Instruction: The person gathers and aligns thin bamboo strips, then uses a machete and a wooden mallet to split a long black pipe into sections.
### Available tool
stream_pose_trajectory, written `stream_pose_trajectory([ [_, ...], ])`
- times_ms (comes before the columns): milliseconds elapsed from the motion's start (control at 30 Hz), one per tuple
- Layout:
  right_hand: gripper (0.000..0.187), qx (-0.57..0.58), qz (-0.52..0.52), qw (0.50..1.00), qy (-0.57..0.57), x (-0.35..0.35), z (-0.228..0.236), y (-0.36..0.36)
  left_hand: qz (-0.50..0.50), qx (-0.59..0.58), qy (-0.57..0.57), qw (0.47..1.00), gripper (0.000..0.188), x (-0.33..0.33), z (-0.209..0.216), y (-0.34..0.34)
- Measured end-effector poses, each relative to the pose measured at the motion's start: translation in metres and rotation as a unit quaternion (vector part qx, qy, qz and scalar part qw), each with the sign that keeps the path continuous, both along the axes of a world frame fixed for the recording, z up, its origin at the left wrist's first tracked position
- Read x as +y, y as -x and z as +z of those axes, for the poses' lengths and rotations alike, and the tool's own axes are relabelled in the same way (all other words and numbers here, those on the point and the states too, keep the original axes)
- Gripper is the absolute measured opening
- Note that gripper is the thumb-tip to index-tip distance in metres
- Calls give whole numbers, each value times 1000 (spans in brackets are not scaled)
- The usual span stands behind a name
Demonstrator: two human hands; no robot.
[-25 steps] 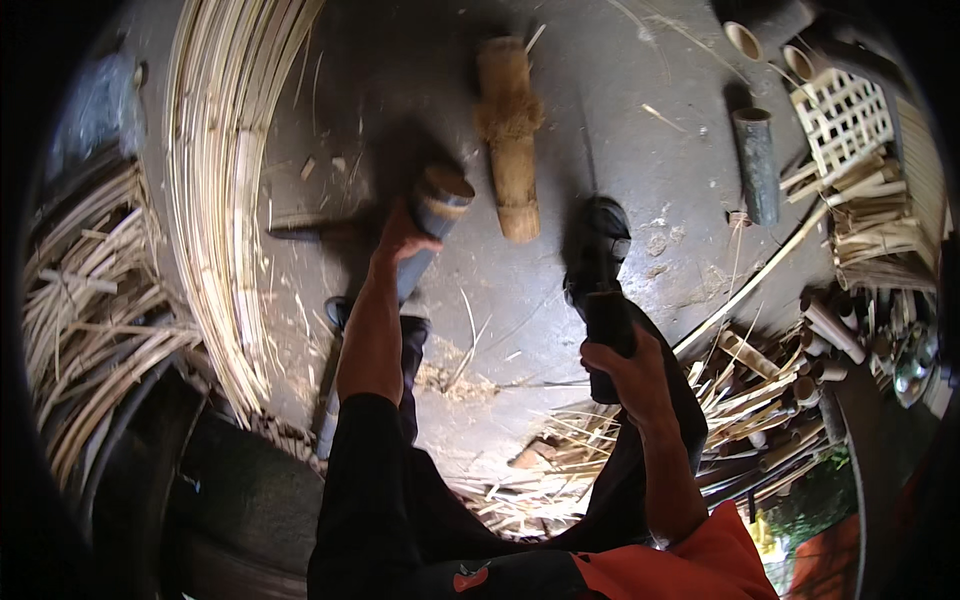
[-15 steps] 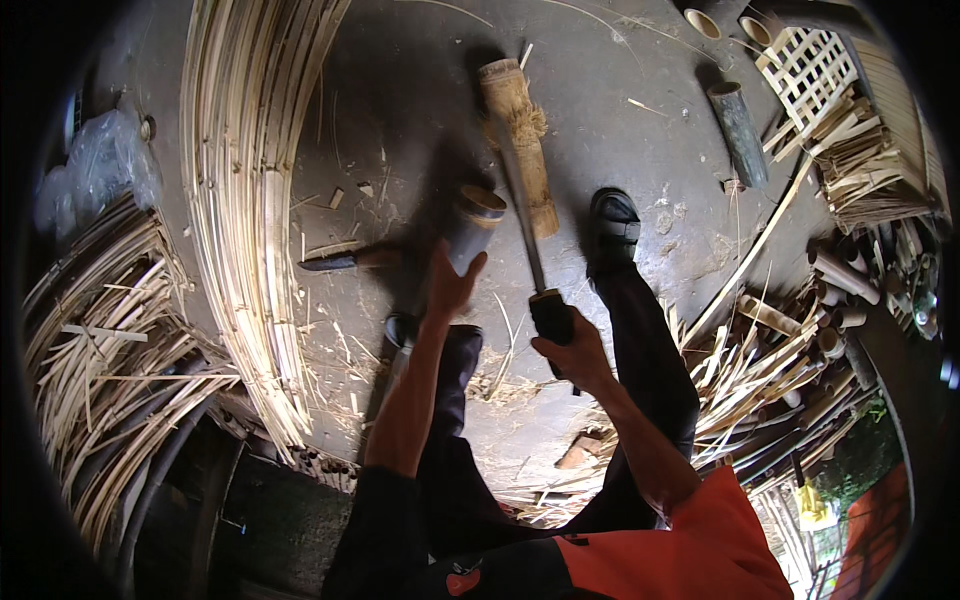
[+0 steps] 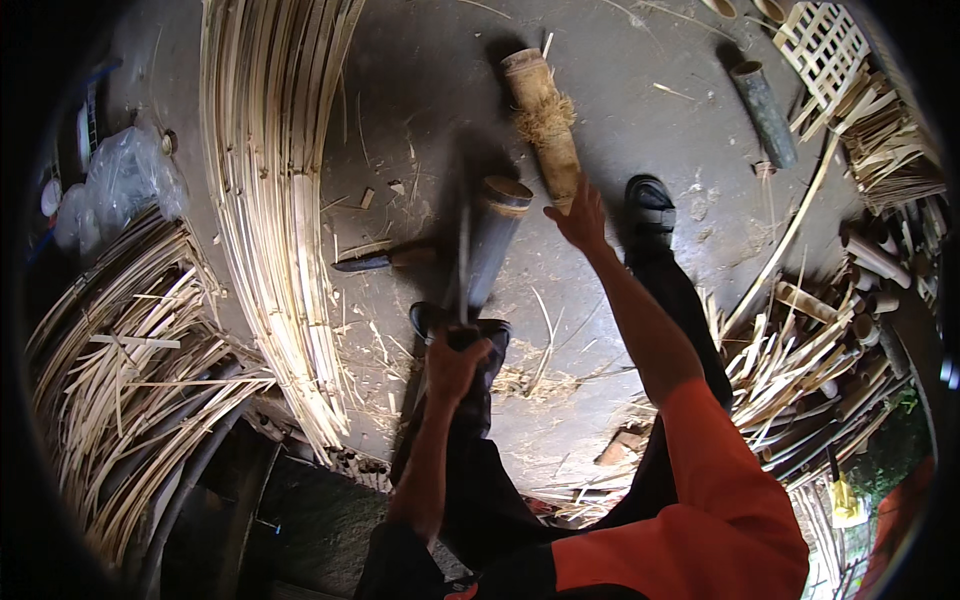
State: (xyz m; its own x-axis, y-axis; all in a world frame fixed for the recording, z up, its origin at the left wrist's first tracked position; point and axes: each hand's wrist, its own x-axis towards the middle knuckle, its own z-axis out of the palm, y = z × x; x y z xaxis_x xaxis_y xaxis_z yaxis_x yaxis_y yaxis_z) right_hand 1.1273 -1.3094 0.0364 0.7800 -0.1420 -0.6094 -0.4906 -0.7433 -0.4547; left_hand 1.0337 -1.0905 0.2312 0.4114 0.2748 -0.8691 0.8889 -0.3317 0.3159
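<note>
My left hand (image 3: 455,365) is closed on the black handle of a long tool with a narrow blade (image 3: 463,250). The blade points away from me, close beside a dark bamboo section (image 3: 492,245) with a pale cut rim; whether they touch I cannot tell. My right hand (image 3: 583,218) is at the near end of a tan bamboo log (image 3: 553,150), its thumb spread from the fingers. A tuft of frayed fibres sticks out around the log's middle. Left of the dark section lies a knife (image 3: 385,258) with a wooden handle.
Long bamboo strips (image 3: 265,200) lie in a bundle on the left, near another strip heap (image 3: 130,370) and clear plastic (image 3: 130,180). At the right are a dark bamboo tube (image 3: 765,115), a woven lattice (image 3: 825,50) and piled offcuts (image 3: 800,370). Shavings (image 3: 535,382) litter the floor.
The long-bladed tool has passed from my right hand to my left. My left hand has left the dark bamboo section, and my right hand has reached forward to the tan log.
</note>
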Motion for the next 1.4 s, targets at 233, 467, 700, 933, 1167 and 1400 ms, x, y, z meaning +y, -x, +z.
stream_pose_trajectory([
  [233, 96, 99, 10, 995, -24, -25, -47, -26, -101, 59, -8, 993, 42, -22, 19, -11],
  [467, 53, 239, -119, 925, -270, -87, 89, -3, -122, 47, -41, 991, 32, -16, 28, -41],
  [700, 47, 327, -223, 860, -322, -105, 155, 39, -187, 54, -38, 980, 40, -17, 39, -75],
  [933, 56, 341, -257, 843, -327, -90, 166, 60, -210, 87, -46, 973, 44, -26, 48, -89],
  [1167, 61, 347, -253, 849, -307, -85, 165, 71, -225, 81, -59, 969, 50, -28, 41, -82],
  [1400, 71, 317, -168, 892, -274, -87, 159, 67, -250, 65, -61, 964, 55, -27, 24, -72],
])
